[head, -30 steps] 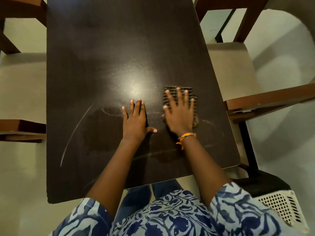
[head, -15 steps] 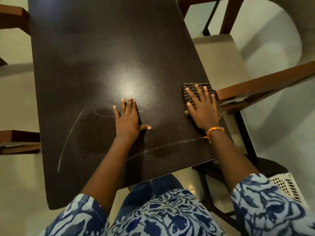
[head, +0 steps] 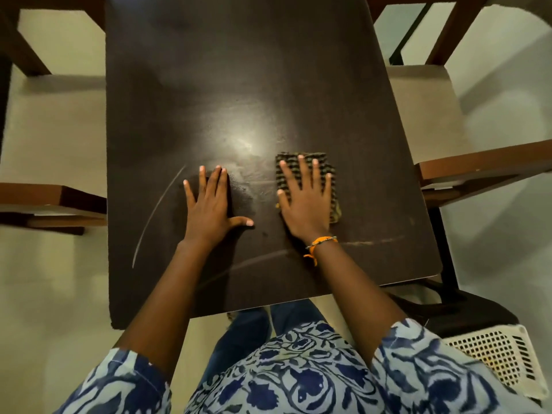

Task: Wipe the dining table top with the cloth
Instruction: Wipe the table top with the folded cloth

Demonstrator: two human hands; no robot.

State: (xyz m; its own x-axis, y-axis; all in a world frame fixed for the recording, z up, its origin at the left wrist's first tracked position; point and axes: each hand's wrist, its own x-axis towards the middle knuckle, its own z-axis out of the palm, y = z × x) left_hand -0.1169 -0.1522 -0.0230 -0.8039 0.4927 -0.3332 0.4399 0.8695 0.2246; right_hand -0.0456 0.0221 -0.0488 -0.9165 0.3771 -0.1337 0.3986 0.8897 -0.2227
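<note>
- Pressing flat on the folded striped cloth (head: 307, 182), the right hand (head: 304, 204) has its fingers spread and extended, not curled around the fabric; it pins the cloth to the table rather than gripping it.
- The cloth lies on the dining table top (head: 239, 70) at about 4 o'clock from the bright glare spot (head: 243, 143) near the middle, well short of the table's right edge.
- The left hand (head: 210, 204) rests palm-down on bare wood at about 7 o'clock from the glare, fingers straight and thumb out, holding nothing; it looks like a brace.
- Faint curved smear lines (head: 158, 210) show at 8 o'clock from the left hand, and another streak (head: 370, 242) runs at 5 o'clock from the cloth, so the near half seems to have been passed over.
- By my judgement the job is partly done: the far half toward 12 o'clock looks dull and unstreaked, and the near corners also seem left to cover.
- Chairs (head: 424, 115) stand at 3 and 9 o'clock beside the table.
</note>
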